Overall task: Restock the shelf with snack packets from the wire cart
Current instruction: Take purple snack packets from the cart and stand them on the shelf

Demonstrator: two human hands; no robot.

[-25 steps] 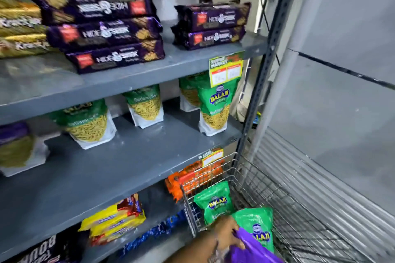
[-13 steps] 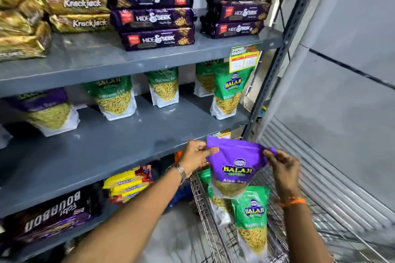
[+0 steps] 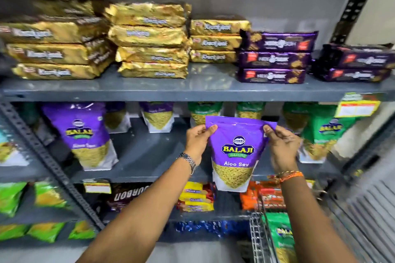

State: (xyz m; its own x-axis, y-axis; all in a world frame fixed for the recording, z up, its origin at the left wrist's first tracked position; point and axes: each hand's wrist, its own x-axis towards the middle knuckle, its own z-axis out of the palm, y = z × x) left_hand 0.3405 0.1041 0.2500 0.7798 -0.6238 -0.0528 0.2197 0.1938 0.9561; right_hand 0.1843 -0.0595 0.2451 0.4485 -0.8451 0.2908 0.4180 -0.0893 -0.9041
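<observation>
Purple Balaji Aloo Sev packet (image 3: pixel 236 153) hangs in front of the middle shelf (image 3: pixel 147 156), top corners pinched by left hand (image 3: pixel 197 143) and right hand (image 3: pixel 282 147), not yet shelved, while a green packet (image 3: pixel 281 239) waits in the wire cart (image 3: pixel 257 239)

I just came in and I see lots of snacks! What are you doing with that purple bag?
A person is filling a shop shelf. The left hand and right hand pinch the top corners of a purple Aloo Sev packet, holding it up in front of the middle shelf, where another purple packet already stands. A green packet waits in the wire cart below.
</observation>
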